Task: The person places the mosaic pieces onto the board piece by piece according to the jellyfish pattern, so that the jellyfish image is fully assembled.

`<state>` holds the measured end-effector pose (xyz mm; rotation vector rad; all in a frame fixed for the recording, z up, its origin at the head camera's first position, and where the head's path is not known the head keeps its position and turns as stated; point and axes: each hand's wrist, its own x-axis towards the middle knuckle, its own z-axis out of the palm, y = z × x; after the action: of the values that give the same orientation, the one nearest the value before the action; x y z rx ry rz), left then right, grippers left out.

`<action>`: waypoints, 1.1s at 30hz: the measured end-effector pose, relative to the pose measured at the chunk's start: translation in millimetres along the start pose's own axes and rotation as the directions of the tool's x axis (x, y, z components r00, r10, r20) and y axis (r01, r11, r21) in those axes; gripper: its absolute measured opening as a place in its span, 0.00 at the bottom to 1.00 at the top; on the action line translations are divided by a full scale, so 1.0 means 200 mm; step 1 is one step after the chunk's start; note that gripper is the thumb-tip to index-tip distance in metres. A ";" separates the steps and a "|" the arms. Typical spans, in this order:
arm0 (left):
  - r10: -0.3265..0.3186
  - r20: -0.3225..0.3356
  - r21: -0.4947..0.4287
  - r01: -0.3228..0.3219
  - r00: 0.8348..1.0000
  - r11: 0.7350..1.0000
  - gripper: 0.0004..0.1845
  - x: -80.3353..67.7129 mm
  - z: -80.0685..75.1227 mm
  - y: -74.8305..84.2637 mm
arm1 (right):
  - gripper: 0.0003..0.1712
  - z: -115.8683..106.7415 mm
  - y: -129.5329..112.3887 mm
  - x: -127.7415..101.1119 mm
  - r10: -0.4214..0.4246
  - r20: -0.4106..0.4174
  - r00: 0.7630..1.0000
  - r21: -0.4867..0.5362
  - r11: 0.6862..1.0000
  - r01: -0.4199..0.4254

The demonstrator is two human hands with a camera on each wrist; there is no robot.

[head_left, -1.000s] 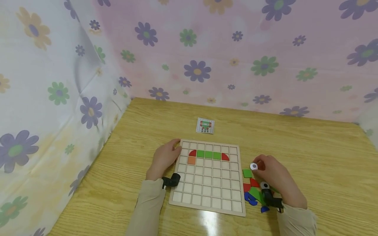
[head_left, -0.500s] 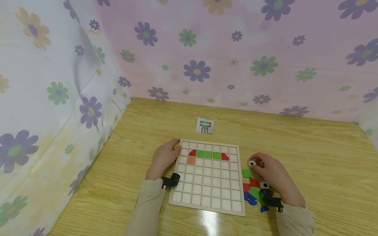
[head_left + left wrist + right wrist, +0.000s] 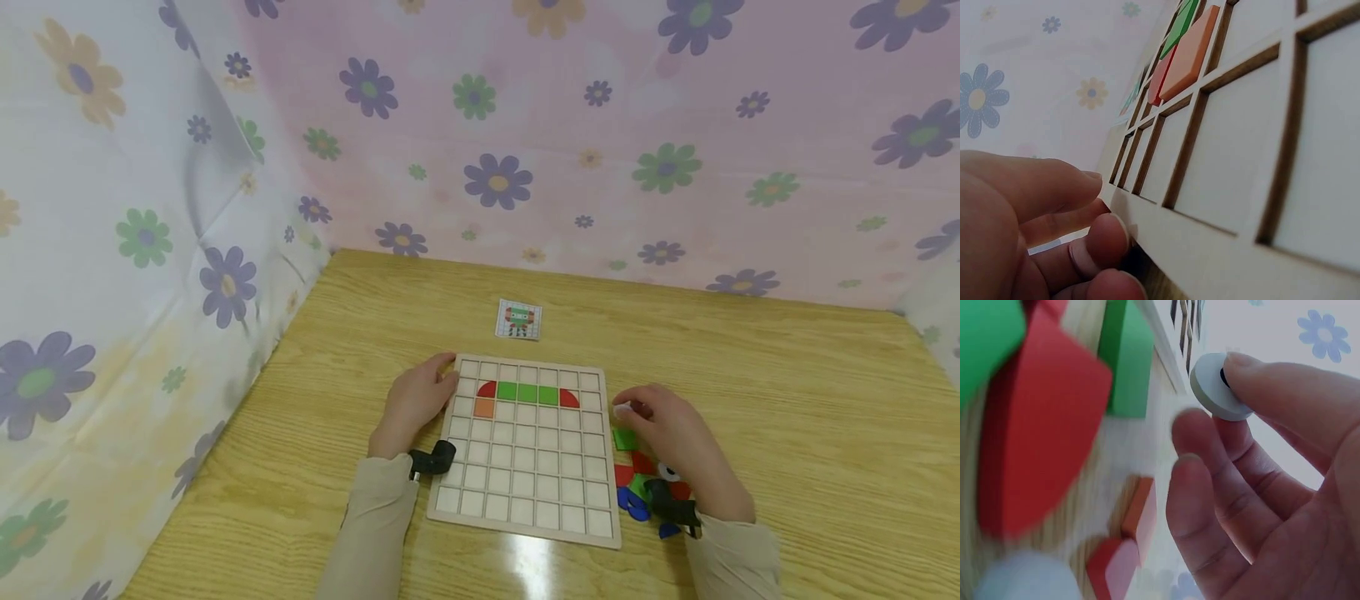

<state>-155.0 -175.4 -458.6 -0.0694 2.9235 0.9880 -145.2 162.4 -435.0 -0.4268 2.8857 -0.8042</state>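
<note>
My left hand [image 3: 417, 402] holds the upper left edge of a wooden grid board [image 3: 534, 521]; in the left wrist view its thumb and bent fingers [image 3: 1109, 240] are right at the rim. Between thumb and fingers, my right hand [image 3: 671, 425] pinches a round white disc [image 3: 1213, 384] with a black dot, just beyond the board's right edge. Set in the grid are green squares [image 3: 527, 393], a red quarter-round piece [image 3: 487, 388] at the row's left end, another red piece [image 3: 570, 398] at its right, and an orange square [image 3: 483, 407] below the left one.
Right of the board lie loose pieces: a green square [image 3: 624, 439], red pieces [image 3: 1047, 425], blue pieces [image 3: 632, 503] and another white disc [image 3: 667, 472], partly hidden by the right wrist's camera. Behind the board is a small printed pattern card [image 3: 518, 320]. Flowered cloth walls [image 3: 555, 192] edge the table.
My right hand has moved left and slightly away from me with the white disc, closer to the board's right edge. The left hand and the set pieces stay in place.
</note>
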 end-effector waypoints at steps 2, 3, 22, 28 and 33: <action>-0.010 0.006 0.000 0.010 1.000 1.000 0.22 0.00 0.00 0.00 | 0.12 0.01 -0.02 0.01 -0.005 -0.001 1.000 -0.012 1.000 0.005; -0.013 0.008 -0.001 0.013 1.000 1.000 0.22 0.00 0.00 0.00 | 0.11 0.02 -0.02 0.01 -0.008 -0.005 1.000 -0.018 1.000 0.008; 0.000 0.002 -0.004 0.000 1.000 1.000 0.21 0.00 0.01 0.01 | 0.12 0.12 -0.14 0.04 -0.103 -0.008 0.995 0.054 0.993 0.104; -0.015 0.002 0.001 0.015 1.000 1.000 0.22 -0.01 0.00 0.01 | 0.09 0.15 -0.17 0.07 -0.153 -0.018 0.988 0.028 0.988 0.154; -0.032 0.005 -0.011 0.033 0.999 0.999 0.22 -0.01 0.00 0.01 | 0.10 0.16 -0.20 0.09 -0.133 0.021 0.991 0.049 0.990 0.132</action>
<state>-152.9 -174.0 -456.7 -0.1147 2.9035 0.9982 -147.6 108.9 -442.4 -0.6234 2.8336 -0.8790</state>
